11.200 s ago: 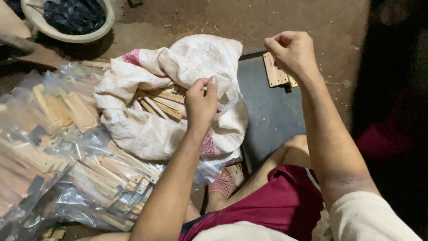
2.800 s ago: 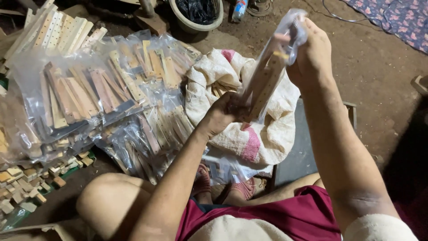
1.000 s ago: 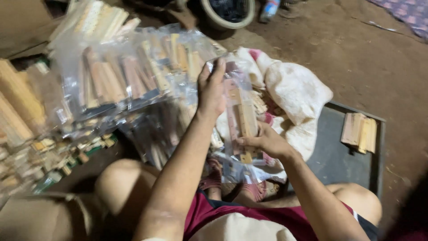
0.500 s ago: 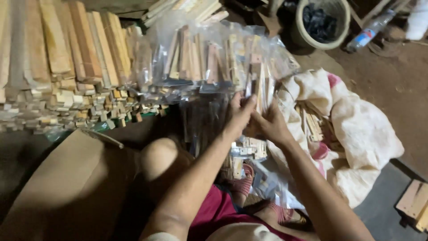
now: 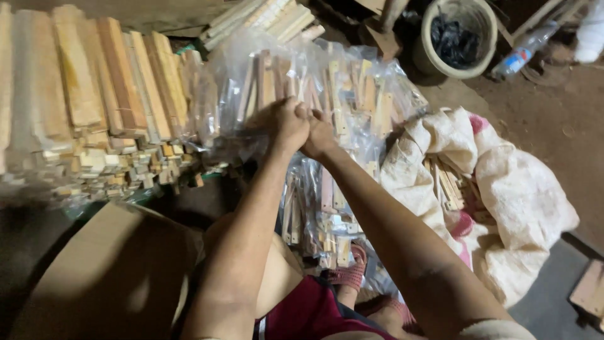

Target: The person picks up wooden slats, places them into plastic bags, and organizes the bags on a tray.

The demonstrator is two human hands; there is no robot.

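Your left hand (image 5: pixel 284 123) and right hand (image 5: pixel 319 133) press together, knuckles touching, both curled closed on the clear plastic bag of thin wooden slats (image 5: pixel 314 94) atop the bag pile; your fingertips are buried in plastic, so the exact grip is hard to make out. Left of it, stacked pale wooden blocks (image 5: pixel 94 94) run past the frame edge. The white cloth sack (image 5: pixel 503 189) half hides more slats; the grey bucket (image 5: pixel 454 38) is cropped at top.

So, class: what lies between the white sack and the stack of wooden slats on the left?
In the head view, clear bags of wooden sticks, with both hands pressed together on them.
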